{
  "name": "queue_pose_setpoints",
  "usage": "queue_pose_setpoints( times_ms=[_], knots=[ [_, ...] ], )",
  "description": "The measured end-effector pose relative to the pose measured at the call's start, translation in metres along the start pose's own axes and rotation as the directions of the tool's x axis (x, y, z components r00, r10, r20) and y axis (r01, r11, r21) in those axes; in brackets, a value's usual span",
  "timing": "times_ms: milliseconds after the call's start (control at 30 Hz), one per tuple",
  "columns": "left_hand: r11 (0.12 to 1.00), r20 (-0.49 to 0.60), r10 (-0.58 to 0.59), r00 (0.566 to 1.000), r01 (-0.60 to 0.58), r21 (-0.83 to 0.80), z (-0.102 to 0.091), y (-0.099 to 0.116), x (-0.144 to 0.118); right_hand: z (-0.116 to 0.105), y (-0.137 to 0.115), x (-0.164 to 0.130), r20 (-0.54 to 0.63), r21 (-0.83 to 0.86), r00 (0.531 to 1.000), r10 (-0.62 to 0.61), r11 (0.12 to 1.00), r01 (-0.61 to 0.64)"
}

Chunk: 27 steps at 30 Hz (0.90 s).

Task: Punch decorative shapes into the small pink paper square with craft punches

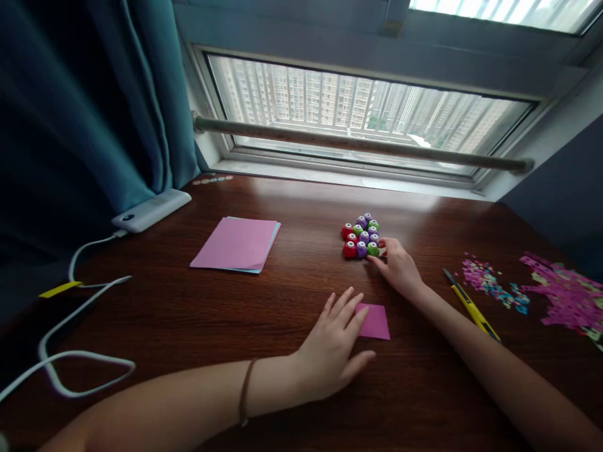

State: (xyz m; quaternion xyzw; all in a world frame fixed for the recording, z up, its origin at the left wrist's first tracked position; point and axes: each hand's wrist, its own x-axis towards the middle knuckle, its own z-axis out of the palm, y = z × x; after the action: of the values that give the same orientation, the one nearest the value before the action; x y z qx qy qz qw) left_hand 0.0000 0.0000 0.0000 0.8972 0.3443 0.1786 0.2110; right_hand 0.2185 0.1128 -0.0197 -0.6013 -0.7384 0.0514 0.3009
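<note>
Two hands: both of the person's own, seen from the head camera over a dark wooden desk [292,207] below a window.
Landmark: the cluster of small craft punches [362,236], red, purple and green, packed close together mid-desk.
Right hand [398,267]: just right of and nearer than the cluster, fingers loosely curled, fingertips touching the green punch at the cluster's near right corner; whether it has closed a grip on that punch I cannot tell.
Left hand [332,345]: well nearer than the cluster, palm down and flat, fingers spread, pressing on the left edge of a small pink paper square [375,322]; it pins the paper and grasps nothing.
Pink paper square: lying flat, nearer than the cluster and almost straight below it in the frame, its right half uncovered.
Key relation: the punches lie directly ahead of the right fingertips, away from the body; the right hand is at them, while the left is well apart, so the right is plainly the nearer one. The paper square sits between the two hands, back toward the person from the cluster.
Coloured paper stack [236,245]: left of the cluster, pink on top, blue edge showing beneath.
Yellow utility knife [470,306]: right of the cluster, long axis slanting from far-left to near-right.
Punched paper scraps [537,289]: farther right, pink and blue bits.
Power bank [151,210]: far left of the cluster, with white cable [85,301] trailing nearer.
</note>
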Motion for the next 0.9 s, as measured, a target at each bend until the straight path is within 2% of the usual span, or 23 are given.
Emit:
queue_pose_setpoints(
  times_ms=[67,133,233,400,600,733,900],
  knots=[
    [0.993,-0.064,-0.057,0.996,0.05,-0.106,-0.003,-0.002,0.003,0.005,0.001,0.001,0.014,-0.019,1.0,0.016,1.0,-0.016],
    [0.979,-0.084,-0.093,0.992,0.076,-0.188,-0.004,-0.004,0.005,0.005,0.002,0.0,0.024,-0.015,0.999,0.027,1.0,-0.026],
    [0.971,-0.093,-0.112,0.989,0.089,-0.22,-0.003,-0.007,0.008,-0.003,0.002,-0.007,0.034,0.041,0.999,0.027,0.999,-0.029],
    [0.975,-0.136,-0.134,0.982,0.106,-0.193,-0.005,-0.012,0.012,-0.025,0.0,-0.04,0.045,0.195,0.999,0.008,0.981,-0.017],
    [0.974,-0.101,-0.191,0.976,0.176,-0.142,-0.009,-0.015,0.02,-0.039,-0.004,-0.084,0.105,0.328,0.994,-0.031,0.945,-0.005],
    [0.972,-0.073,-0.21,0.975,0.2,-0.125,-0.005,-0.016,0.025,-0.039,-0.005,-0.09,0.123,0.363,0.991,-0.055,0.932,0.007],
    [0.984,-0.039,-0.177,0.983,0.178,0.017,0.002,-0.022,0.037,-0.039,-0.004,-0.089,0.129,0.391,0.991,-0.046,0.921,-0.008]
  ],
)
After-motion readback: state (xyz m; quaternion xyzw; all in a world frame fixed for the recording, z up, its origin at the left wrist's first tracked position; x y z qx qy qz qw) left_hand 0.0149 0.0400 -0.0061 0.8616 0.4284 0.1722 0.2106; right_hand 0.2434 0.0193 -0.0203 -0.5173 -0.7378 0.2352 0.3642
